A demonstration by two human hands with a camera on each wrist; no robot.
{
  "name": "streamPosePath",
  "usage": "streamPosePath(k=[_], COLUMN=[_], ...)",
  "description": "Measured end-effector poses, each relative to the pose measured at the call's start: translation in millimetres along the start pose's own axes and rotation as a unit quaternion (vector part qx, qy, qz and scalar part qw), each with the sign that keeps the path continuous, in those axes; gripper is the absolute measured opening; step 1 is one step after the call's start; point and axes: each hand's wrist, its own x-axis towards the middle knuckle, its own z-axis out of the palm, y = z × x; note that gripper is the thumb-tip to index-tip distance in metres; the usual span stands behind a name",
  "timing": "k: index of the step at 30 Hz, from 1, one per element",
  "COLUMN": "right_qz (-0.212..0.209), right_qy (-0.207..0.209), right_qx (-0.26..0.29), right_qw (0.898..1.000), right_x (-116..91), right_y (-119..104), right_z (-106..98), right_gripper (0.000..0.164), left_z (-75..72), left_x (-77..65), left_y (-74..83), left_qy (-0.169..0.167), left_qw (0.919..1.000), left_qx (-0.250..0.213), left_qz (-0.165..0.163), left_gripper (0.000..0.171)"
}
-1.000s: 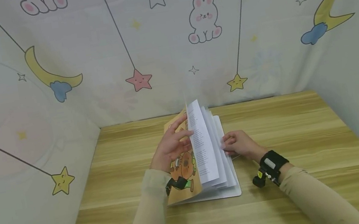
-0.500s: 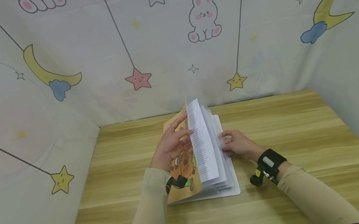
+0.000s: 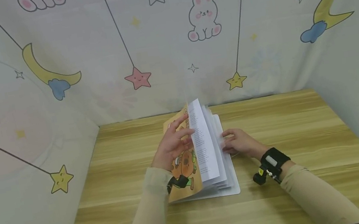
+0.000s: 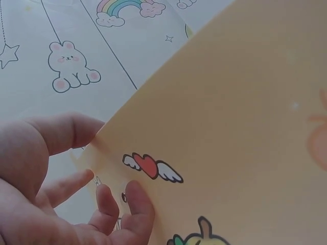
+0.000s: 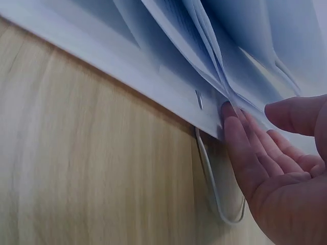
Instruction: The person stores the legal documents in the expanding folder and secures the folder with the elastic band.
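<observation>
A document folder (image 3: 234, 189) stands part open on the table, its inside white. Cartoon prints cover its orange front cover (image 3: 191, 186), which tilts upright. My left hand (image 3: 171, 148) holds this cover near its free edge; in the left wrist view several fingertips (image 4: 138, 204) press its outer face and another digit meets its edge. A printed sheet (image 3: 205, 151) and several clear sleeves (image 3: 225, 171) fan out inside. At their right edge is my right hand (image 3: 241, 143). In the right wrist view its fingers (image 5: 240, 138) touch the sleeve edges, with the thumb apart.
A thin elastic loop (image 5: 209, 178) hangs from the folder's right edge onto the wooden table (image 3: 290, 122). White cloth walls (image 3: 168, 43) with printed stars, moons and rabbits enclose the back and sides. A black wrist strap (image 3: 275, 161) with a small camera sits on the right wrist.
The right hand's fingers have loosened from a pinch and spread slightly at the sleeve edges. My left hand and the raised cover stay nearly where they were.
</observation>
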Motion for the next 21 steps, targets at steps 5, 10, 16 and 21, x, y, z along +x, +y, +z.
streamPosePath(k=[5,10,16,21], right_qz=[-0.032,-0.081,-0.093,-0.079], right_qy=[0.014,0.069,0.113,0.124], right_qx=[-0.048,-0.149,-0.227,-0.262], right_qw=[0.998,0.983,0.963,0.954], right_x=[-4.1,-11.7,-15.2,-16.1], right_y=[3.8,4.9,6.3,11.4], right_z=[-12.0,-25.2,-33.7,-34.9], right_gripper=[0.042,0.036,0.032,0.035], left_z=[3.9,11.1,18.8,25.4], left_x=[1.1,2.6,6.6,8.3], left_y=[-4.0,-7.7,-14.6,-20.4], left_qy=[0.011,0.030,0.046,0.049], left_qw=[0.9998,0.9990,0.9972,0.9949], left_qx=[0.014,0.032,0.055,0.087], left_qz=[-0.002,-0.010,-0.019,-0.014], left_gripper=[0.073,0.073,0.073,0.071])
